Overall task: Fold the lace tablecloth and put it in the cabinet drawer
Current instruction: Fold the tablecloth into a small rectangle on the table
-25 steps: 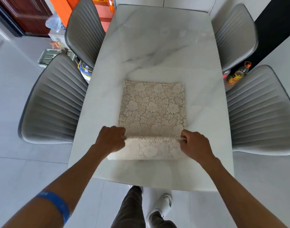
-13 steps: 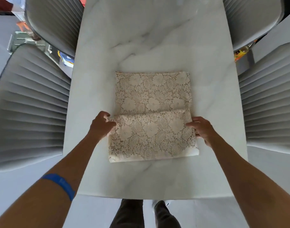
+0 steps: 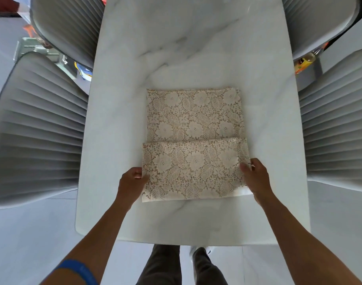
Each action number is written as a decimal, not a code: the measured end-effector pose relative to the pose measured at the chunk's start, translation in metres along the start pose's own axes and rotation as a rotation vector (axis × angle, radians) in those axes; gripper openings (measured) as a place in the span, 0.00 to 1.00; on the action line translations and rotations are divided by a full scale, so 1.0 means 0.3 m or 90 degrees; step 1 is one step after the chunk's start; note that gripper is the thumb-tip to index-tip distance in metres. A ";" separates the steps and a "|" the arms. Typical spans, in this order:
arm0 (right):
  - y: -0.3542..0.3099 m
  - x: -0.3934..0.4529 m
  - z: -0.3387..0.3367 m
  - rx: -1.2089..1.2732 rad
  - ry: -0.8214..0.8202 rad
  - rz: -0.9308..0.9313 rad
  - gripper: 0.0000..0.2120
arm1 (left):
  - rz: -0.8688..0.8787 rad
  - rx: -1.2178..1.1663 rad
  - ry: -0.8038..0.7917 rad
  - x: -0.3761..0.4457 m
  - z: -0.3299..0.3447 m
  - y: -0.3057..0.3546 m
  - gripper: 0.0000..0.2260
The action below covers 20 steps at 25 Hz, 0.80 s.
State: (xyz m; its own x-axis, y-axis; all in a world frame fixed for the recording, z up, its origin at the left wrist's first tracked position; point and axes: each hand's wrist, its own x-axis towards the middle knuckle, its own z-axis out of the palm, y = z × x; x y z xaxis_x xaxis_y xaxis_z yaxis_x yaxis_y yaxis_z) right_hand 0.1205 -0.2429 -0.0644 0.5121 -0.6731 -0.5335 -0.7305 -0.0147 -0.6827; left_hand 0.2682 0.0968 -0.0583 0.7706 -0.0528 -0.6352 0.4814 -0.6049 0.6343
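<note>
Folded lace tablecloth [image 3: 194,140] on a marble table [image 3: 192,48]; left hand [image 3: 130,182] pinches its near-left edge, right hand [image 3: 256,177] grips its near-right edge.

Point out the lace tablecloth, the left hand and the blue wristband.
lace tablecloth [image 3: 193,114]: head view, unfolded far layer.
left hand [image 3: 130,183]: head view, back of the hand.
blue wristband [image 3: 78,270]: head view, band's outer face.

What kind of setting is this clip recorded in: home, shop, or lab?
Most likely a home dining area. A white marble-look dining table stands with grey ribbed upholstered chairs along both sides, and a person's left hand and right hand hold a part-folded lace tablecloth on it.
</note>
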 end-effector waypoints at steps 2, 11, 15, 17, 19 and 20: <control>0.013 -0.008 -0.021 0.022 -0.012 -0.002 0.11 | 0.042 0.123 0.067 -0.008 0.010 -0.001 0.06; 0.033 -0.022 -0.015 -0.199 0.092 -0.013 0.15 | 0.035 0.190 0.182 -0.036 0.078 -0.016 0.07; 0.083 -0.070 -0.047 -0.200 0.026 0.035 0.20 | -0.028 0.141 0.170 -0.106 0.118 -0.074 0.13; 0.089 -0.069 -0.070 -0.191 -0.023 0.060 0.21 | -0.054 0.120 0.130 -0.125 0.119 -0.101 0.14; 0.077 -0.063 -0.084 -0.160 -0.066 0.080 0.17 | -0.083 0.092 0.117 -0.125 0.111 -0.100 0.12; 0.071 -0.067 -0.089 -0.132 -0.086 0.086 0.15 | -0.088 0.072 0.116 -0.132 0.109 -0.093 0.11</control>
State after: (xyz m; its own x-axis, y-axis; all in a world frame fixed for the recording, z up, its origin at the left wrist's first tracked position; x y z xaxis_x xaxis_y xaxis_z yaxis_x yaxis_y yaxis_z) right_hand 0.0827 -0.2493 -0.0549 0.4494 -0.5754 -0.6833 -0.8658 -0.0920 -0.4919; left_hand 0.2105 0.0897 -0.0654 0.7680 0.1739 -0.6163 0.5453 -0.6822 0.4871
